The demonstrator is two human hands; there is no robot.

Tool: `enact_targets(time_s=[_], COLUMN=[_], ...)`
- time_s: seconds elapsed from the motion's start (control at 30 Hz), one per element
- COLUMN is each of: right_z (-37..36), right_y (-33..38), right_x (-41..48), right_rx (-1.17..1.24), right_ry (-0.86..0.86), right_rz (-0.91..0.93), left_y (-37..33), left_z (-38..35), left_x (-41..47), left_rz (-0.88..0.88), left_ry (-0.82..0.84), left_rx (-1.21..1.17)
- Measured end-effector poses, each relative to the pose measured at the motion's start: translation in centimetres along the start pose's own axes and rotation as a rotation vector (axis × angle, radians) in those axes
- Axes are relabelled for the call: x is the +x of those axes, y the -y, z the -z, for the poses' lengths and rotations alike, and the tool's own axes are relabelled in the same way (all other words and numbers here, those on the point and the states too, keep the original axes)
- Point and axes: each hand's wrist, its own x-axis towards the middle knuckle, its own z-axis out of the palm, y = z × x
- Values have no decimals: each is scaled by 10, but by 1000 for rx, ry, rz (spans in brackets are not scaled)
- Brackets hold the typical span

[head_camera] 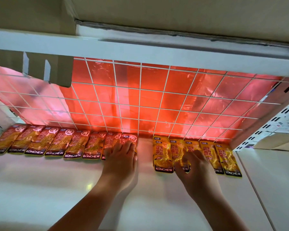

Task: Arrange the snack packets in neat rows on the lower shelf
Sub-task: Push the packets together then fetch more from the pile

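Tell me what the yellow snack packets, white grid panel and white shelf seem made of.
Yellow snack packets: glossy plastic film, probably; crinkled highlights.
White grid panel: thin coated wire, likely metal.
White shelf: smooth, reflective; painted metal or laminate.

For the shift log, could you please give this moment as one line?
left hand flat on red packets | right hand bent over yellow packets, grip unclear | gap between both groups on shelf
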Motion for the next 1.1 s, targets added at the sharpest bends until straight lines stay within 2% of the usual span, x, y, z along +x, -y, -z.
enact_targets(time_s=[0.53, 0.67, 0.8, 0.97, 1.1], right_z=[-5, -4, -5, -8, 7], right_y=[1, 2, 8, 25, 49], right_x=[-6, -7, -6, -6, 3], right_rx=[22, 17, 19, 29, 52], right_ry=[9, 9, 12, 32, 7], right_rz=[-24, -25, -15, -6, 44], left_y=[5, 4, 5, 2, -6], left_z=[-10, -9, -2, 14, 54], left_x=[0, -3, -10, -23, -22], left_rz=[-6, -10, -88, -145, -161], left_ry=[5, -67, -179, -187, -238], left_rx=[-28, -49, -114, -173, -298])
